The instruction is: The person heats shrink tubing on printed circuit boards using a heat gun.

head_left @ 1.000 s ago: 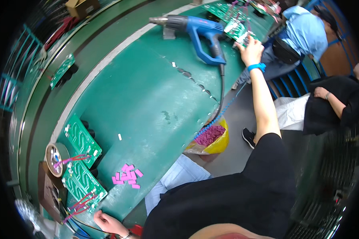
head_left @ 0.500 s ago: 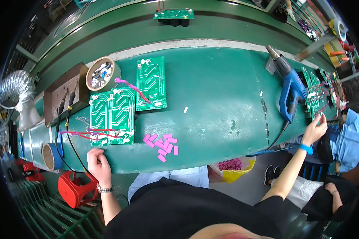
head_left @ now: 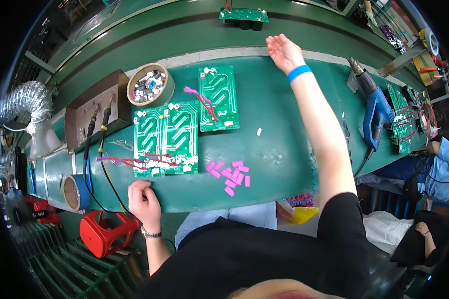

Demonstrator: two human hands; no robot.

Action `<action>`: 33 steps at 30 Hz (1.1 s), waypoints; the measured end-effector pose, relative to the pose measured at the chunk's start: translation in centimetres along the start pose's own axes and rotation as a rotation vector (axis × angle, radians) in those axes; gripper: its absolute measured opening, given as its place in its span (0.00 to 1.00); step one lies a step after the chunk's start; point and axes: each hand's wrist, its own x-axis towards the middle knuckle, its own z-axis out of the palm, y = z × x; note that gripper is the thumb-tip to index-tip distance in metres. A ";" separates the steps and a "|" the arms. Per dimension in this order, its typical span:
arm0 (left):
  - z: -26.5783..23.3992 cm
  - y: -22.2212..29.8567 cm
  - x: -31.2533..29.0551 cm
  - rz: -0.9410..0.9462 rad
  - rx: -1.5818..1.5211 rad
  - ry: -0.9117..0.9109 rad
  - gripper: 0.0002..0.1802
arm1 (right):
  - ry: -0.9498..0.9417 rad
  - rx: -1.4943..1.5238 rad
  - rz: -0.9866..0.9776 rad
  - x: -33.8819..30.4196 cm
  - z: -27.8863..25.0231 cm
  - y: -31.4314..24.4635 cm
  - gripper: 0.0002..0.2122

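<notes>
My right hand [head_left: 285, 52] is stretched to the far side of the bench, fingers apart and nothing in them. Beyond it on the ledge sits a green circuit board [head_left: 243, 16] with black cylindrical parts beneath and red wires above. My left hand [head_left: 144, 203] rests at the near bench edge, fingers curled in with nothing visible in them. Just past it lie two circuit boards [head_left: 180, 137] side by side, red and purple wires across them. A third circuit board [head_left: 225, 99], with a wire bundle, lies farther back. Several small magenta pieces [head_left: 234, 175] are scattered nearby.
A blue heat gun [head_left: 378, 112] lies to the right, beside more wired boards [head_left: 401, 124]. At left are a round tub of small parts [head_left: 170, 92], a brown metal tray [head_left: 75, 127], soldering irons [head_left: 105, 119] and a tape roll [head_left: 72, 192]. A co-worker's blue sleeve [head_left: 441, 167] shows at right.
My right hand has swung from the wired boards at the right to the far middle of the bench, turning its palm up. My left hand stays curled at the near edge. The view has shifted.
</notes>
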 end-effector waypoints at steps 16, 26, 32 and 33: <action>-0.5 -0.9 -0.3 -0.059 -0.004 0.031 0.09 | 0.126 -0.114 -0.107 10.2 7.2 4.3 0.10; -0.6 -0.7 -0.4 -0.012 -0.004 0.056 0.08 | 0.328 -0.378 -0.343 6.6 2.9 -1.2 0.06; -0.6 -0.9 -0.4 0.042 0.014 0.046 0.08 | 0.276 -0.809 -0.543 -1.3 -3.0 -7.7 0.07; -0.7 -0.9 -0.5 0.046 0.000 0.050 0.08 | 0.262 -0.742 -0.543 -3.6 -3.3 -8.8 0.08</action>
